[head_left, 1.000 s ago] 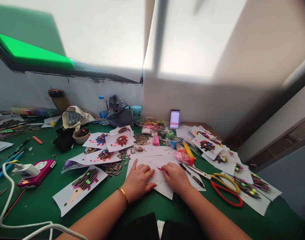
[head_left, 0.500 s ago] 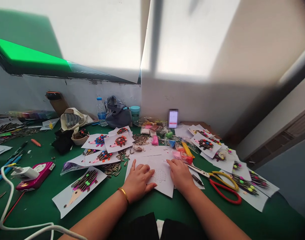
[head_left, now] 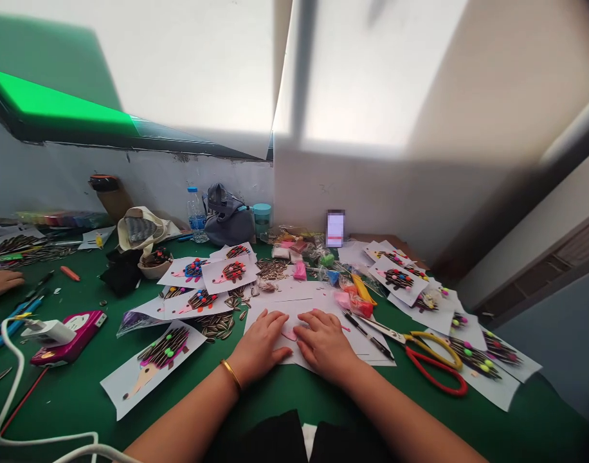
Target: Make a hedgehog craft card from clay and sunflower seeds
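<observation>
On a white sheet of paper (head_left: 275,307) both of my hands lie palm down, side by side. My left hand (head_left: 260,347), with a gold bangle at its wrist, has its fingers stretched out on the left part. My right hand (head_left: 326,341) rests flat to the right, covering most of something pink (head_left: 289,334), whose edge peeks out between the hands. Another small pink bit (head_left: 346,328) shows beyond the right fingers. Close to this hand, a black pen (head_left: 370,336) lies slanted on the paper. Scissors (head_left: 434,360) with yellow and red handles sit farther right.
Hedgehog cards covered with seeds stand left (head_left: 154,363) and right (head_left: 398,278). Loose sunflower seeds (head_left: 218,326) and pink clay packets (head_left: 299,271) lie ahead. A phone (head_left: 335,229) leans on the wall. Another person's hand (head_left: 2,283) rests at far left, beyond a magenta power strip (head_left: 70,341).
The sheet with the drawn hedgehog is out of sight, and pink shows under my hands instead. My right hand has moved left, close to my left. Another person's hand has come in at left.
</observation>
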`<state>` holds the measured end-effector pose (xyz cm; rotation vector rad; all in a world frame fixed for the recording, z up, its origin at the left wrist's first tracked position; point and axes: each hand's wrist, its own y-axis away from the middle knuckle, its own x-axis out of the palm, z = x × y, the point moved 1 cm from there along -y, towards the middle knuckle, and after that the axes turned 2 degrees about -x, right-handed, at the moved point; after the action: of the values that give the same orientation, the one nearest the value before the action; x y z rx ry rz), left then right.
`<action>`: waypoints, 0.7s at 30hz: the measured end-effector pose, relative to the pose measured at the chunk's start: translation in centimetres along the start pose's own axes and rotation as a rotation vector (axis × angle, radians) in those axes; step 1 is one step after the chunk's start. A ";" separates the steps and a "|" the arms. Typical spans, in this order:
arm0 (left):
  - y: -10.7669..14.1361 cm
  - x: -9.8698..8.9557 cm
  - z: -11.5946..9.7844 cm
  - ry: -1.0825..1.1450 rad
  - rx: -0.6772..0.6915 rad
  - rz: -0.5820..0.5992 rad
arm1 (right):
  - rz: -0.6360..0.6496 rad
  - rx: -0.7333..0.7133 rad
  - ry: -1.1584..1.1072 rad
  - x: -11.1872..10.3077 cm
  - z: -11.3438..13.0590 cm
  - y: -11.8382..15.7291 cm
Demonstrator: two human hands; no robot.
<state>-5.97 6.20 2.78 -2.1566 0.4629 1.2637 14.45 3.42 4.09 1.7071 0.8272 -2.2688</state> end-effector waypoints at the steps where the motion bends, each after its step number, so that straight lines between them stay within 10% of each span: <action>1: 0.0 0.0 0.0 -0.002 -0.002 -0.001 | 0.004 0.003 0.002 0.1 0.1 -0.1; 21: 0.0 -0.6 -0.2 0.057 -0.052 0.010 | -0.052 -0.016 -0.055 -0.3 0.5 0.5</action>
<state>-6.10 6.06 3.41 -2.2411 0.4696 1.2342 14.35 2.64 4.33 1.6268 0.8855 -2.3244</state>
